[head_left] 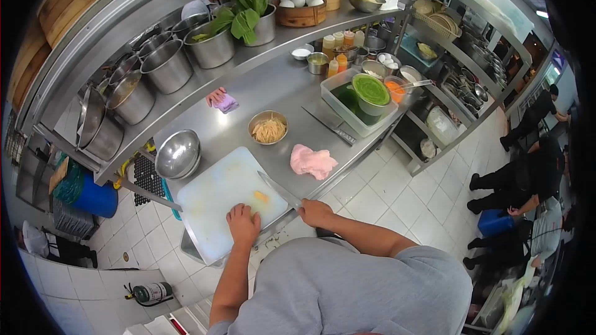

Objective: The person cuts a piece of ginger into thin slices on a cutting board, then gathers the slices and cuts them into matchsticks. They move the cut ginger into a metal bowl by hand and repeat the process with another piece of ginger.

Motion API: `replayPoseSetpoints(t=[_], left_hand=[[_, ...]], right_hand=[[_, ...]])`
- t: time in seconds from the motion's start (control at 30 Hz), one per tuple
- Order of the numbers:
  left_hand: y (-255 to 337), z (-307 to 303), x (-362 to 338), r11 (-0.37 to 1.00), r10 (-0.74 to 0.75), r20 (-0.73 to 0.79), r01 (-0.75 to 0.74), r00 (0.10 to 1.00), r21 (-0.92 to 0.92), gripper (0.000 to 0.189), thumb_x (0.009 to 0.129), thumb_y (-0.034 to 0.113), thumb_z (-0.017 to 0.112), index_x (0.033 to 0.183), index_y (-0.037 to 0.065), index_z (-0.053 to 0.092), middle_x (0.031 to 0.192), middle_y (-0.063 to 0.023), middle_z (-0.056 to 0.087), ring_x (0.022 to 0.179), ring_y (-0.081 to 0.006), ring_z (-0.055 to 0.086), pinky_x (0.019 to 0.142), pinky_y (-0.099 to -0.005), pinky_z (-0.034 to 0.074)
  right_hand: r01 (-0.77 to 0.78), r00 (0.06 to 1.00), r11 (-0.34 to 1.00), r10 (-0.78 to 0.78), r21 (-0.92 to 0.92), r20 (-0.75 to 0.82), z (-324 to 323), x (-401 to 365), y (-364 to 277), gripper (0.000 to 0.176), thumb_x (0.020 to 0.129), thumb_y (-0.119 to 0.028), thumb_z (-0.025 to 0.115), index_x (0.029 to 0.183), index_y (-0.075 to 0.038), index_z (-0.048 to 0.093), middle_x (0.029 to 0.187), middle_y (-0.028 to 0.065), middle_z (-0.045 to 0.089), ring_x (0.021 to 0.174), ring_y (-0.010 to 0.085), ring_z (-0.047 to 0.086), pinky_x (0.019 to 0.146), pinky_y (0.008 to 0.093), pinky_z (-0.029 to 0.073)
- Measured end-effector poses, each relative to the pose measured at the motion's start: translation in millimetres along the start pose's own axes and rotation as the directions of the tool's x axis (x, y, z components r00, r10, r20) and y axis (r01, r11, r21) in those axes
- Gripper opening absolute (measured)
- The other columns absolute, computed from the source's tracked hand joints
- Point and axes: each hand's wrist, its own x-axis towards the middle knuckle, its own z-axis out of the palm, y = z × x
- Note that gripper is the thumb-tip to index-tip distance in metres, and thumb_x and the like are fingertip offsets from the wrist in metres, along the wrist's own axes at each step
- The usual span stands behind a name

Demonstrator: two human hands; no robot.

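My right hand [315,213] is closed round the handle of a kitchen knife [280,188], whose blade lies over the right side of a white cutting board [214,195]. On the left of the knife sits a small yellow-orange piece of food [261,196]. My left hand [243,223] rests on the board's near edge, fingers apart and nothing in them. Beyond the board stands a metal bowl [268,126] of thin pale-yellow strips. A crumpled pink cloth [312,161] lies to the right, and stacked metal bowls [178,154] sit on the left.
Across the steel counter another person's hand [216,96] presses a purple cloth [227,103]. A long thin metal tool [329,125] lies beside a plastic tub [354,115] with a green-filled container. Overhead, a shelf [298,32] carries metal pots. Several people stand at the right.
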Motion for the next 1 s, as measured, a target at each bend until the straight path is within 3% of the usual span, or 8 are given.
replayPoseSetpoints(t=[0.3,0.37,0.5,0.63,0.7,0.83,0.93,1.0], left_hand=[[-36,0,-17,0.986,0.111,-0.041,-0.115,0.993,-0.119,0.032,0.094,0.021,0.082,0.119,0.003,0.072,0.138,-0.0198,0.069,0.133,-0.0402,0.063,0.119,-0.0583,0.043],[-47,5,-21,0.979,0.152,-0.114,-0.165,0.982,-0.118,0.035,0.095,0.023,0.083,0.121,0.002,0.073,0.137,-0.0218,0.070,0.131,-0.0427,0.064,0.117,-0.0593,0.045],[-27,8,2,0.986,0.103,-0.135,-0.119,0.985,-0.117,0.037,0.097,0.026,0.081,0.124,0.001,0.073,0.138,-0.0222,0.070,0.131,-0.0450,0.064,0.115,-0.0591,0.048],[7,16,30,0.973,0.108,-0.182,-0.142,0.977,-0.184,0.040,0.094,0.021,0.083,0.129,0.003,0.075,0.141,-0.0189,0.070,0.137,-0.0413,0.063,0.117,-0.0573,0.047],[17,24,35,0.984,0.056,-0.105,-0.072,0.993,-0.161,0.043,0.095,0.020,0.083,0.133,0.004,0.074,0.144,-0.0185,0.070,0.138,-0.0403,0.062,0.118,-0.0551,0.047],[27,39,34,0.987,0.010,-0.116,-0.029,0.993,-0.160,0.046,0.094,0.021,0.084,0.136,0.005,0.075,0.146,-0.0165,0.069,0.140,-0.0383,0.061,0.120,-0.0534,0.045],[28,49,34,0.990,-0.026,-0.185,0.000,0.982,-0.139,0.048,0.094,0.025,0.085,0.138,0.006,0.076,0.148,-0.0148,0.070,0.143,-0.0368,0.060,0.123,-0.0567,0.041],[27,52,32,0.997,-0.065,-0.159,0.057,0.985,-0.054,0.050,0.095,0.031,0.086,0.139,0.008,0.077,0.151,-0.0130,0.071,0.148,-0.0360,0.058,0.127,-0.0646,0.034]], right_hand=[[-0.007,1.000,1.000,0.007,0.019,-0.030,7,4,8,0.043,0.115,-0.039,0.059,0.129,0.000,0.071,0.122,0.0269,0.081,0.116,0.0482,0.077,0.102,0.0616,0.060],[0.012,0.999,1.000,-0.011,0.024,-0.049,14,10,12,0.042,0.113,-0.038,0.061,0.127,-0.001,0.072,0.123,0.0275,0.080,0.117,0.0478,0.077,0.102,0.0621,0.059],[0.004,0.999,0.999,-0.003,0.039,-0.039,14,15,14,0.039,0.112,-0.038,0.062,0.127,-0.003,0.072,0.119,0.0298,0.080,0.116,0.0502,0.076,0.103,0.0627,0.058],[0.056,0.998,0.995,-0.057,-0.080,-0.014,4,19,8,0.040,0.113,-0.036,0.061,0.126,0.001,0.070,0.117,0.0325,0.080,0.113,0.0517,0.076,0.102,0.0631,0.059],[0.065,0.998,0.994,-0.065,-0.091,-0.002,0,19,6,0.040,0.113,-0.036,0.060,0.127,0.001,0.069,0.117,0.0326,0.080,0.113,0.0516,0.077,0.101,0.0631,0.059],[0.063,0.998,0.994,-0.063,-0.091,-0.001,-17,4,-6,0.040,0.115,-0.034,0.059,0.129,0.002,0.067,0.117,0.0328,0.080,0.114,0.0514,0.077,0.102,0.0624,0.059],[0.035,0.999,0.995,-0.034,-0.096,0.003,-10,-3,-2,0.040,0.115,-0.034,0.059,0.129,0.002,0.067,0.117,0.0331,0.080,0.114,0.0517,0.077,0.102,0.0621,0.059],[0.029,0.999,0.994,-0.028,-0.105,0.015,-7,-6,4,0.040,0.115,-0.034,0.059,0.128,0.002,0.067,0.117,0.0332,0.080,0.114,0.0519,0.077,0.102,0.0623,0.059]])
